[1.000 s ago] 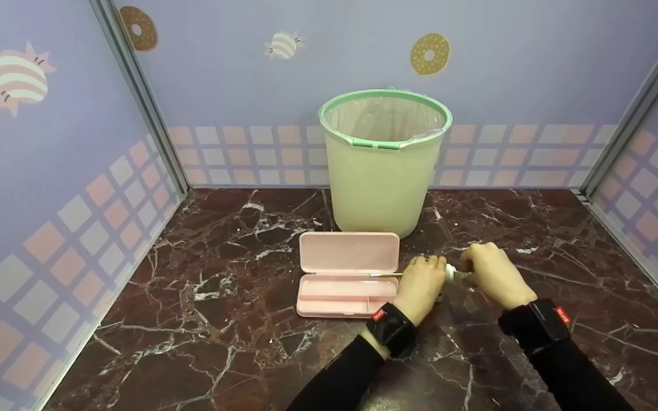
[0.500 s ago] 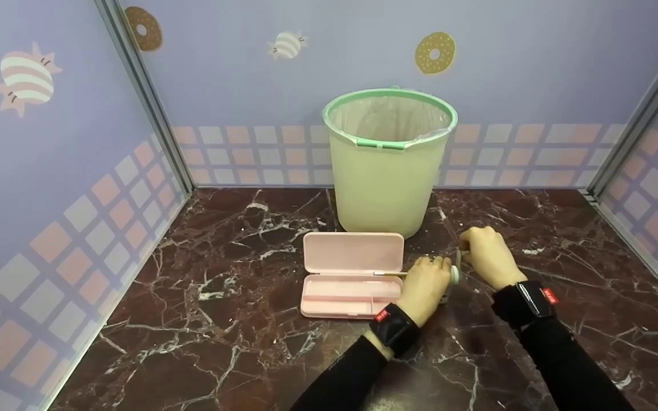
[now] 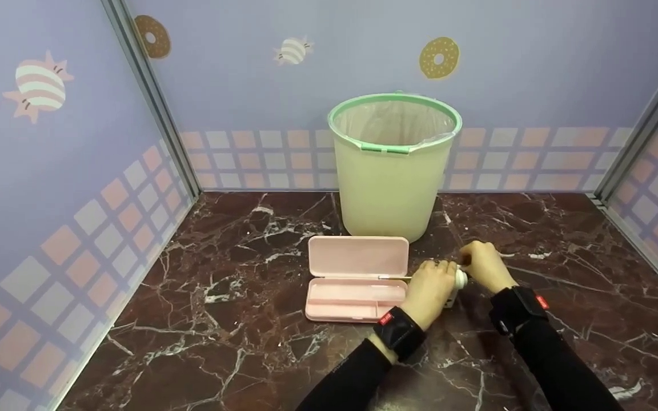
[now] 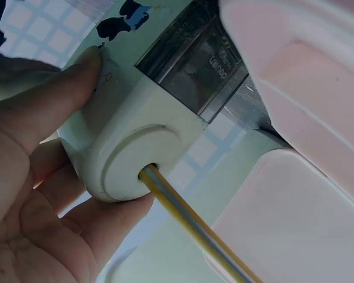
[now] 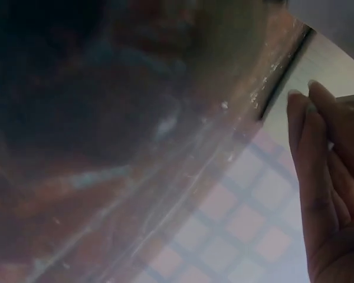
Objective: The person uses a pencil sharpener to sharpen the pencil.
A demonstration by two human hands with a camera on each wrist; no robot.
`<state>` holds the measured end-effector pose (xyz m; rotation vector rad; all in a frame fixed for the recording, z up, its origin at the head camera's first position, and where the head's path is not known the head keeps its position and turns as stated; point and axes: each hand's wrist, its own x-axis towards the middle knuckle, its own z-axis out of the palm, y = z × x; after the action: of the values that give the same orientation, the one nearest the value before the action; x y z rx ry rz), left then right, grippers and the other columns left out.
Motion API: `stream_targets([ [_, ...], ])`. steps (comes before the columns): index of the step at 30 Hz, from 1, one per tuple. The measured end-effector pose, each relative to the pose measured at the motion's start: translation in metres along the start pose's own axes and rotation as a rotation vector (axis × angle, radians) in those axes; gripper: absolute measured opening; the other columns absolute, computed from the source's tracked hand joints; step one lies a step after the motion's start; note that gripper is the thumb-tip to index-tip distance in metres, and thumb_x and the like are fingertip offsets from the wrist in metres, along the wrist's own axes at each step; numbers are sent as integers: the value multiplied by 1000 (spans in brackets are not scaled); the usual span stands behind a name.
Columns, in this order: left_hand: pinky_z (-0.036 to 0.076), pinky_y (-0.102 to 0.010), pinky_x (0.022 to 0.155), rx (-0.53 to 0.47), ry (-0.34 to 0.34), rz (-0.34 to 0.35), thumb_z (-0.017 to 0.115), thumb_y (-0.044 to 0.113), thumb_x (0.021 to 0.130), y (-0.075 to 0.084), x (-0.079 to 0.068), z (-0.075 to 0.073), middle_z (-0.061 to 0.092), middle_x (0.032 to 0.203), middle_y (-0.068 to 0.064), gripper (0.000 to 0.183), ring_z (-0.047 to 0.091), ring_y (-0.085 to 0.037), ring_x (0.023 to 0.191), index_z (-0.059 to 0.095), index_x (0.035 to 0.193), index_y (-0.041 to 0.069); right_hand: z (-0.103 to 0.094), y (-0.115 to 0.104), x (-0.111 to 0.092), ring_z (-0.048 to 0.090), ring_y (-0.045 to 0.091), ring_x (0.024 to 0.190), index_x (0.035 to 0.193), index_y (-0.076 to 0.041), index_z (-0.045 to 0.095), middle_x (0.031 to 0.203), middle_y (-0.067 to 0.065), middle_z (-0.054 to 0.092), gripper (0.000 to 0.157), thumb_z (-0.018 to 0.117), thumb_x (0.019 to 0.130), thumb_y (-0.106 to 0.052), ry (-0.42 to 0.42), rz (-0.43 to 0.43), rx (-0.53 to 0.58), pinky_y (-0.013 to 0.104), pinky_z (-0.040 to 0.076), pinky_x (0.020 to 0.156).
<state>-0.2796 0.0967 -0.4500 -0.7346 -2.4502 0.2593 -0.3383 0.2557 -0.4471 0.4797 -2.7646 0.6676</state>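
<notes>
My left hand [image 3: 430,290] grips a pale crank pencil sharpener [image 4: 121,127] with a dark see-through window, blue-patterned on one side. A yellow-and-grey striped pencil [image 4: 192,221] sits in the round hole of its front face, the other end reaching left toward the pencil case. My right hand [image 3: 486,266] is at the sharpener's right side, where thumb and fingers [image 5: 312,135] pinch the crank handle, mostly hidden behind them. Directly left of the left hand lies an open pink pencil case [image 3: 329,293], its lid tipped back.
Behind the pencil case stands a pale green trash bin [image 3: 389,188] with a green rim and clear liner. The dark red marbled table [image 3: 237,354] is bounded by patterned panels at the back and both sides.
My right hand has turned the crank, circling up and then down close beside the sharpener. The left hand keeps its grip on the sharpener, and the whole head view has shifted slightly.
</notes>
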Motion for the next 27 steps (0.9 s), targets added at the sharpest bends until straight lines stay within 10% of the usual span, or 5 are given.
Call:
stream_targets([
  [15,50,-20,75,13,77,-31,58,25,89,3,-3,5,70,95,10,22,63,-8,79,69,107,20,15,5,-17,48,15,58,60,-5,65,62,6,64,22,58,67,14,-70,-61,36,32,39,54],
  [27,51,-19,76,16,47,-61,61,26,88,6,-2,2,70,98,9,24,64,-8,81,68,111,20,7,-3,-33,58,17,53,63,-2,64,61,9,67,23,86,56,-1,-168,-11,59,33,51,52],
])
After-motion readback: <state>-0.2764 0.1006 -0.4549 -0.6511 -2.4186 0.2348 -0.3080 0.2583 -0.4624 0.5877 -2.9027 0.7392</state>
